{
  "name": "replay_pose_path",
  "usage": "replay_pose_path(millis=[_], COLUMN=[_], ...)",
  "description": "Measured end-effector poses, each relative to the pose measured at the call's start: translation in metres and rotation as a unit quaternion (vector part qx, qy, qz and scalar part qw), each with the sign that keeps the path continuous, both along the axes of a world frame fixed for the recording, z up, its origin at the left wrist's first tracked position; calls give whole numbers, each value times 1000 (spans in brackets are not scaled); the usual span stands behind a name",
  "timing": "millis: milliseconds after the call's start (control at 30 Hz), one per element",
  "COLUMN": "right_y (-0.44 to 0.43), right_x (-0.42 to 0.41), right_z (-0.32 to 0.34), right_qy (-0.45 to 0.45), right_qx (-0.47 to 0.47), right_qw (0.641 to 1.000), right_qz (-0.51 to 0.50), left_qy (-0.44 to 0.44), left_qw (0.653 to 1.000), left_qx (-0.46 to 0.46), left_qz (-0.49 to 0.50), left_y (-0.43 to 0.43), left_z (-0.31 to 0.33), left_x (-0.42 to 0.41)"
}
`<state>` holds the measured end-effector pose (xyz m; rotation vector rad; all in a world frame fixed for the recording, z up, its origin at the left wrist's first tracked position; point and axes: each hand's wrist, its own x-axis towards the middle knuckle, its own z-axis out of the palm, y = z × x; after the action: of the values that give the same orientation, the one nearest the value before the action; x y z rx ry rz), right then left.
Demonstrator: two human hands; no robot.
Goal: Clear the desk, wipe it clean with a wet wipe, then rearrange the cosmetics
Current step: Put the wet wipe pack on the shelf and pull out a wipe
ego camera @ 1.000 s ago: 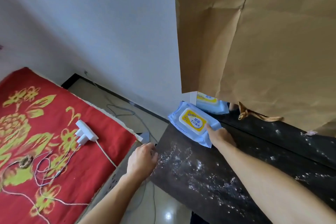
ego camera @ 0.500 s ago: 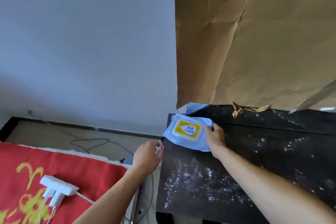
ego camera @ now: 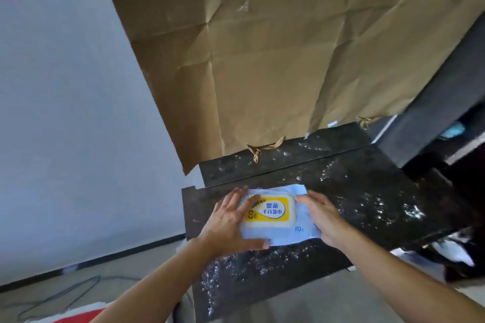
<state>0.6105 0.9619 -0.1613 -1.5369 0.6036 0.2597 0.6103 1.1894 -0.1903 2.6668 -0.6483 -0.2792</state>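
A light blue wet wipe pack (ego camera: 273, 211) with a yellow and white lid lies flat on the dark desk (ego camera: 367, 191), near its left end. My left hand (ego camera: 228, 220) lies on the pack's left side with fingers spread straight, the thumb running along the pack's near edge. My right hand (ego camera: 322, 215) holds the pack's right end, thumb on top beside the lid. The desk top is speckled with white powder and smears. No cosmetics are in view.
A large creased brown paper sheet (ego camera: 262, 60) hangs behind the desk, with a twisted handle (ego camera: 258, 149) touching the raised back ledge. A dark cabinet (ego camera: 441, 102) stands at the right. White crumpled material (ego camera: 451, 252) sits at the desk's right end. A cable (ego camera: 65, 294) runs across the floor.
My right hand brought the pack from the desk's far left corner toward the middle. My left hand left the desk's edge and came onto the pack. The view swung right, away from the red cloth.
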Motion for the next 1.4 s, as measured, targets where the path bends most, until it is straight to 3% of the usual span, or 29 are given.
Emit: replay_pose_path(millis=[167,300,467,667,1067,1400], right_y=[-101,-189,-291,-382,-521,-624], right_x=[-49,-96,-147,-172,-73,48], right_z=[21,28,36,51,69,141], right_qy=[-13,-6,-17,-47,-78,-157], right_qx=[17,5,8,12,-15,-45], right_qw=[1000,998,995,987,964,964], right_qz=[-12,-59,-102,-150,-255,-207], left_qy=[16,42,-37,-59,-124,-192], left_qw=[995,992,986,964,942,939], left_qx=[-86,-82,-66,-104,-107,-150], left_qz=[-47,-82,-146,-239,-292,-241], left_y=[-96,-192,-306,-406,-565,-660], left_z=[17,35,44,48,64,135], left_x=[-11,-33,-65,-75,34,149])
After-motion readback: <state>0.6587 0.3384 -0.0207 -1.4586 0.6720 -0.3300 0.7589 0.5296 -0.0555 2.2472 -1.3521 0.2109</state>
